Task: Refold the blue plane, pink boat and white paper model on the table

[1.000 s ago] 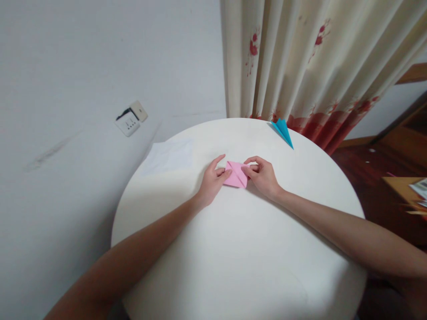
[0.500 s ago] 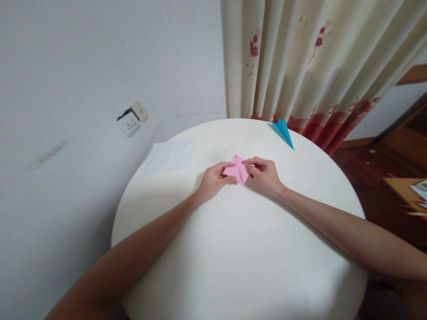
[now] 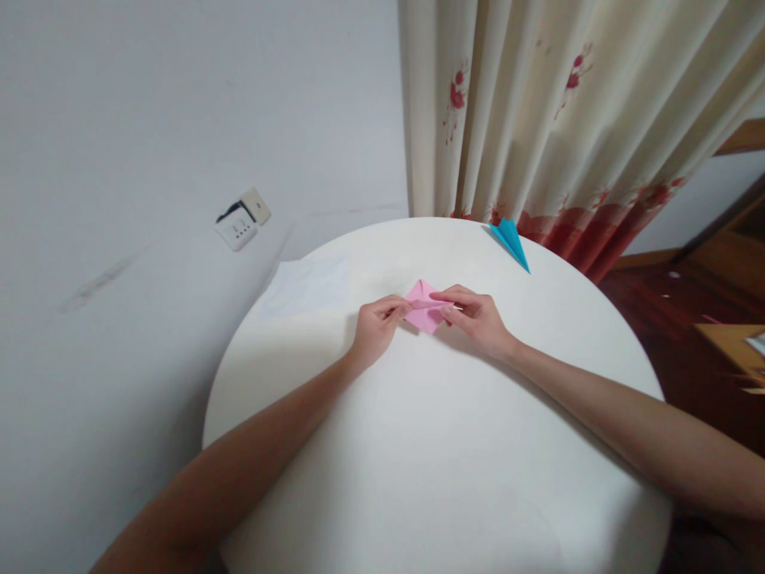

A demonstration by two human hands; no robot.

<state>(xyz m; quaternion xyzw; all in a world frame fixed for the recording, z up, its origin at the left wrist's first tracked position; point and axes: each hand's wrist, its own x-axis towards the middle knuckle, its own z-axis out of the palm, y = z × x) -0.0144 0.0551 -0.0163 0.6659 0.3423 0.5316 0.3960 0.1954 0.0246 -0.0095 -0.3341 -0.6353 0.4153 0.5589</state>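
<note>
The left hand (image 3: 375,328) and right hand (image 3: 481,320) pinch creased pink paper (image 3: 425,314) over the round surface's (image 3: 442,454) far half; room opens toward its near edge. Flat white sheet (image 3: 306,285) lies far left, pointed blue paper (image 3: 511,243) at the far-right edge.
</note>
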